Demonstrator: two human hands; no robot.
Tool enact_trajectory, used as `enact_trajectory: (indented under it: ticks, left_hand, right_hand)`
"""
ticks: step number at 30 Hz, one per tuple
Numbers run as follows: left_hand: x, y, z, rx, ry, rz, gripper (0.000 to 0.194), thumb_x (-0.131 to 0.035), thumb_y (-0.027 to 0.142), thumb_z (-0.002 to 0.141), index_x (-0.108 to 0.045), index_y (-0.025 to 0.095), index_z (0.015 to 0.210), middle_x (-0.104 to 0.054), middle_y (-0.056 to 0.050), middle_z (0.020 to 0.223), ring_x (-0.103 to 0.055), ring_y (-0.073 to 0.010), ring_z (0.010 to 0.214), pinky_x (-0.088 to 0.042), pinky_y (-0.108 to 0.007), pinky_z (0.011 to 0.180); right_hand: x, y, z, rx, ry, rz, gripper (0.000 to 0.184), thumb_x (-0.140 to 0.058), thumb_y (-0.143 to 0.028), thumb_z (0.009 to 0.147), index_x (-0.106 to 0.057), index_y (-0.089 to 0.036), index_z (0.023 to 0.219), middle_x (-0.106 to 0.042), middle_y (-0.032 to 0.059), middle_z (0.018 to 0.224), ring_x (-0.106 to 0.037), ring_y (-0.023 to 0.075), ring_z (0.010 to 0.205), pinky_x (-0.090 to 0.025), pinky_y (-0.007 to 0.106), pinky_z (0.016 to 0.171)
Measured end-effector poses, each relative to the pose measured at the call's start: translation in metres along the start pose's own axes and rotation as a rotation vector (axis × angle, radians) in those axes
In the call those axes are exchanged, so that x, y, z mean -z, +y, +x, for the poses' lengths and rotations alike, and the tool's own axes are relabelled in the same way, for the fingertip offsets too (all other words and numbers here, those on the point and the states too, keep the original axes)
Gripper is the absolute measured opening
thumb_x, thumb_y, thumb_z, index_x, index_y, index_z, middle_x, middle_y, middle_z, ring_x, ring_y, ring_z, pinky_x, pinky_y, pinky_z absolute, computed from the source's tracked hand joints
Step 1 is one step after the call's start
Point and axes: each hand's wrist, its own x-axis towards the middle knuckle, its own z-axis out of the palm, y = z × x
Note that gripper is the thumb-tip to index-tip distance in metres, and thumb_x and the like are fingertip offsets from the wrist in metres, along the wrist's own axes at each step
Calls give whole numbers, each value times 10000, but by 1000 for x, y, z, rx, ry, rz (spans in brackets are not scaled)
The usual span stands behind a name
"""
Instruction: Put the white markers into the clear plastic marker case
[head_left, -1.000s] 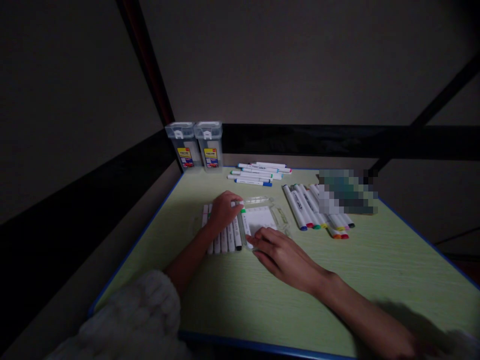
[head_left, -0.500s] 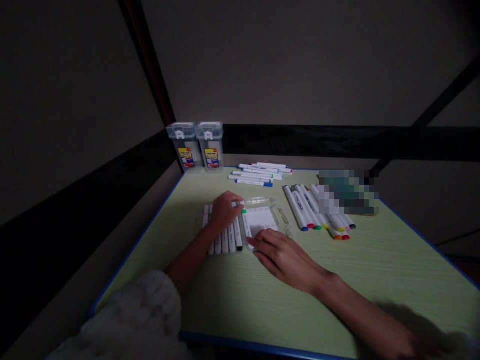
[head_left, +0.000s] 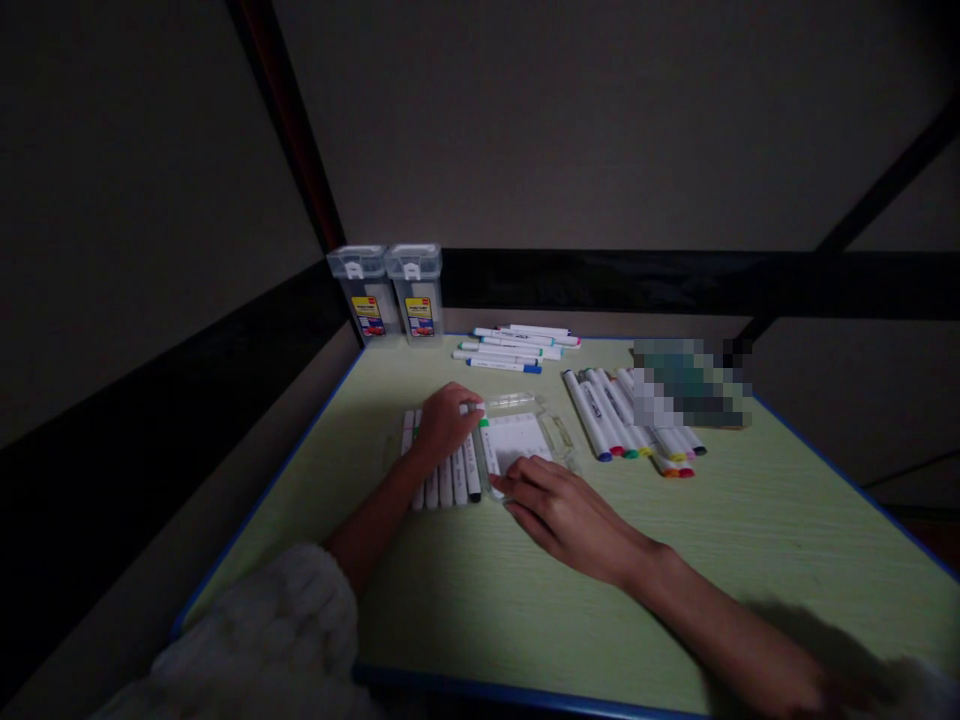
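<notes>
A clear plastic marker case point(head_left: 559, 435) lies opened out on the table. Its left half carries a row of white markers point(head_left: 447, 487), one with a black end. In the right half a white marker with a green band point(head_left: 491, 450) lies along the inner edge, beside a white insert point(head_left: 519, 434). My left hand point(head_left: 446, 425) rests over the row, its fingers closed at the upper middle edge of the case. My right hand point(head_left: 559, 505) has its bent fingers pressed on the lower end of the green-banded marker. The fingertips' undersides are hidden.
Two lidded clear boxes point(head_left: 421, 298) stand at the far left corner. Slim white pens point(head_left: 510, 350) lie at the back. Thick markers with coloured ends point(head_left: 611, 415) are heaped at the right, next to a pixelated object point(head_left: 690, 385). The pale green table point(head_left: 787, 530) has blue edging.
The whole view has shifted very slightly. Both hands keep their places on the case and the marker, with no clear movement.
</notes>
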Motion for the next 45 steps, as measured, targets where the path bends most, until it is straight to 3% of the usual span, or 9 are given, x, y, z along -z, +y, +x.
enact_trajectory:
  ticks: [45]
  left_hand:
    - [0,3,-1,9,-22,63,128,-558,136,681,-645,127,774,-641,-48,834,-582,-144,811,-442,-281,818]
  right_hand:
    - [-1,1,-1,-4,6,19,320,-383,-175,855,-517,-151,1144,-527,78,880,-481,198,849,-450,361,758]
